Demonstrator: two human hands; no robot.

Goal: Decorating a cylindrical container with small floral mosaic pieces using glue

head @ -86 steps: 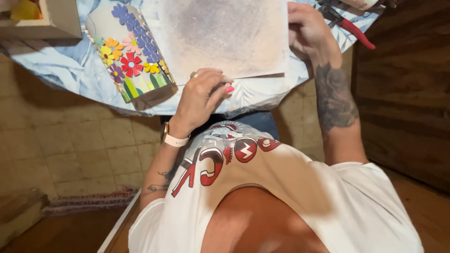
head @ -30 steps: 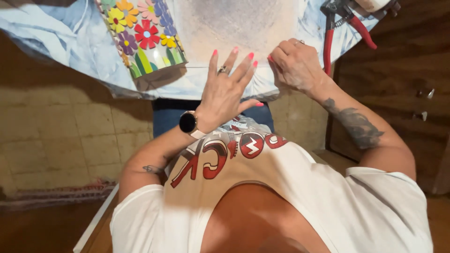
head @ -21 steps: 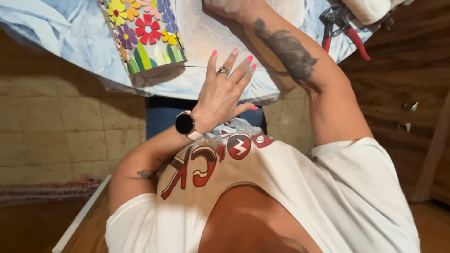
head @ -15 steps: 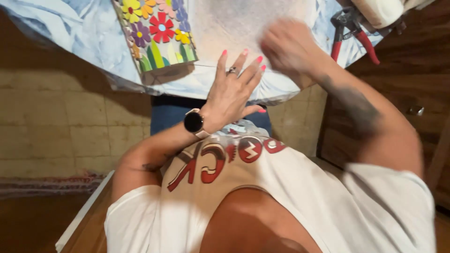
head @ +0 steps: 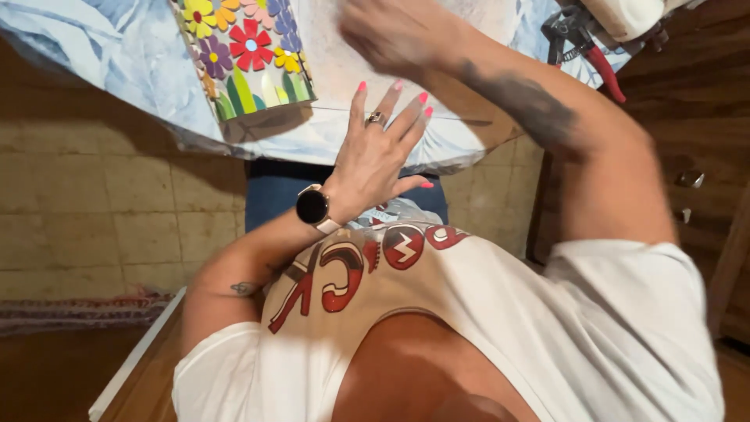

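My left hand (head: 375, 148), with a watch on the wrist and a ring, lies flat with fingers spread on the near edge of a pale, dusty-looking sheet (head: 332, 74) on the table. My right hand (head: 391, 31) is blurred with motion over the sheet's far part, its tattooed forearm crossing above my left fingers. Whether it holds anything is unclear. A curved piece covered in colourful mosaic flowers (head: 246, 55) lies just left of the sheet.
A light blue patterned cloth (head: 101, 62) covers the table. Red-handled pliers (head: 598, 66) and a white object (head: 625, 12) lie at the far right. A dark wooden cabinet (head: 687, 117) stands to the right, above a tiled floor (head: 117, 211).
My left hand went from gripping the sheet's edge to lying flat on it. My right hand has been sweeping back and forth over the sheet and now is further left and away.
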